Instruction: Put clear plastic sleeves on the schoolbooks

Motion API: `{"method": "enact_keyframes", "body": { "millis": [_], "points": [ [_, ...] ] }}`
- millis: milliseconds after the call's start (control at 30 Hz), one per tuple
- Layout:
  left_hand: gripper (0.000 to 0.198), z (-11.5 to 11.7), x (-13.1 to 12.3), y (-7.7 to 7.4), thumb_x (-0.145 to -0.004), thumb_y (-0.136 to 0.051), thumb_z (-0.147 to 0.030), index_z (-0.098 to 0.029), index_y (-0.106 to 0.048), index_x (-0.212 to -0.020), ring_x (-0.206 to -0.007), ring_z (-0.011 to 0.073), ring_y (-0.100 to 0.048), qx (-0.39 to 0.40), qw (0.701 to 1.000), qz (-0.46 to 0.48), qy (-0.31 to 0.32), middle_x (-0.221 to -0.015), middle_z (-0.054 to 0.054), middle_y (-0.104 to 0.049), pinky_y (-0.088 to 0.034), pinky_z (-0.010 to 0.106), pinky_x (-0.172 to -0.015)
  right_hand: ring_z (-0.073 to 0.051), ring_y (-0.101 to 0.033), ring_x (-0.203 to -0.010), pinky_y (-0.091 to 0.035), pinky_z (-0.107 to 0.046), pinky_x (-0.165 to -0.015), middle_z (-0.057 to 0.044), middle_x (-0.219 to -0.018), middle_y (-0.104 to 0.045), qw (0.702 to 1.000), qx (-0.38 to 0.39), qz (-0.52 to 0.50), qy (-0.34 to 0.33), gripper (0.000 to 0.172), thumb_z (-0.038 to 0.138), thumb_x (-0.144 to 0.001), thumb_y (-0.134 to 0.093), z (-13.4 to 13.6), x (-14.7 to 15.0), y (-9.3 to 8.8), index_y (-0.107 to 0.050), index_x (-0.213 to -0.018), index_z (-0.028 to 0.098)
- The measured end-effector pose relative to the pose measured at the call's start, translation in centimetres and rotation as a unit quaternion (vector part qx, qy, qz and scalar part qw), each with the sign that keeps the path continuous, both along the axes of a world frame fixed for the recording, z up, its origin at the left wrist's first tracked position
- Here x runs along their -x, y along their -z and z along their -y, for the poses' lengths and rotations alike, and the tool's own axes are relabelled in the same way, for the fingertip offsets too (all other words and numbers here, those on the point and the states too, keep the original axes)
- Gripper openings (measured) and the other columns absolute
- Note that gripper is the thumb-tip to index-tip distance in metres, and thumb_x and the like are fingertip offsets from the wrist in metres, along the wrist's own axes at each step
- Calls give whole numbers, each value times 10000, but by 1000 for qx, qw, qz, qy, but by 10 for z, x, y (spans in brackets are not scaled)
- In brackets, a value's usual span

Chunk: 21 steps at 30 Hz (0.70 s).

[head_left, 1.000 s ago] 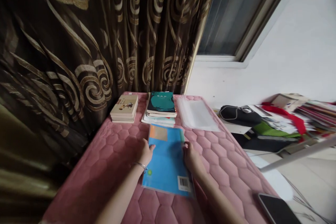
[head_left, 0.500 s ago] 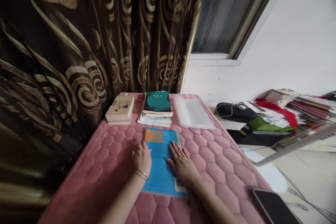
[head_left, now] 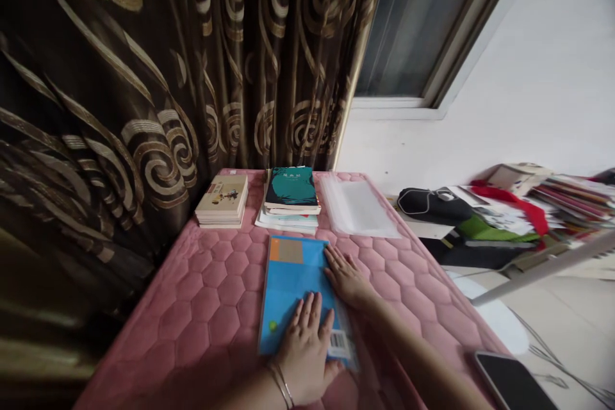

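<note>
A blue book (head_left: 283,295) with an orange and tan patch at its top and a barcode at its lower right lies flat in front of me. A clear plastic cover (head_left: 352,352) shows along its right and lower right edge. My left hand (head_left: 307,349), with a thin bracelet at the wrist, rests palm down on the lower part of the book, fingers stretched out. Along the upper right edge of the book lies my right hand (head_left: 346,277), flat, its fingers extended over the rim.
Pink quilted padding (head_left: 211,314) covers the surface. Behind the book stand a stack of beige books (head_left: 223,202), a teal-topped pile (head_left: 291,189) and clear plastic sheets (head_left: 362,205). A phone (head_left: 514,381) lies front right. A patterned curtain (head_left: 168,77) hangs at left.
My left hand has moved from the book's left edge to its lower middle. My right hand has slid up and right to the upper right edge. The view has shifted slightly.
</note>
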<state>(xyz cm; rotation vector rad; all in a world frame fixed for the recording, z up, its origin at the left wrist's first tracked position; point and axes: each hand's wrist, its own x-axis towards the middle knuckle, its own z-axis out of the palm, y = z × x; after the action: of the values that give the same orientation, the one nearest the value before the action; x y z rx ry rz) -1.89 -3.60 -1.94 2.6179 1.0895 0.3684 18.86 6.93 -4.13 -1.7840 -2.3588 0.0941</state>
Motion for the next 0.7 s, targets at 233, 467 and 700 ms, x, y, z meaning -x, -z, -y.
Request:
{"method": "enact_keyframes", "body": {
  "millis": [233,467,700],
  "points": [
    [650,9,19,-13,-886,-526,-468,-389,-248,-1468,-1433,396,-62,24,999,12,47,-1575,65,59,-209,616,-1119,-298,-200,-1424,-183,-561,-1135,-158,-1515,-302,999,17,38,8,535,304,-951,-343,-19,8,-21,-366,-1440,88],
    [620,7,68,-17,-862,-582,-339,-364,-350,-1436,-1380,317,-335,56,997,-25,-51,-1526,69,-331,-305,518,-1119,-194,-155,-1440,-129,-476,-1173,-38,-1537,-276,948,97,-90,-290,522,398,-993,-256,38,74,-47,-259,-1487,231],
    [764,13,83,-7,-857,-585,-378,-380,-158,-1491,-1410,354,-249,21,997,-76,-12,-1580,82,-109,-303,512,-1101,-174,-195,-1431,-86,-436,-1180,-68,-1553,-214,940,72,-56,-328,560,438,-991,-248,-8,103,-45,-215,-1497,199]
  ]
}}
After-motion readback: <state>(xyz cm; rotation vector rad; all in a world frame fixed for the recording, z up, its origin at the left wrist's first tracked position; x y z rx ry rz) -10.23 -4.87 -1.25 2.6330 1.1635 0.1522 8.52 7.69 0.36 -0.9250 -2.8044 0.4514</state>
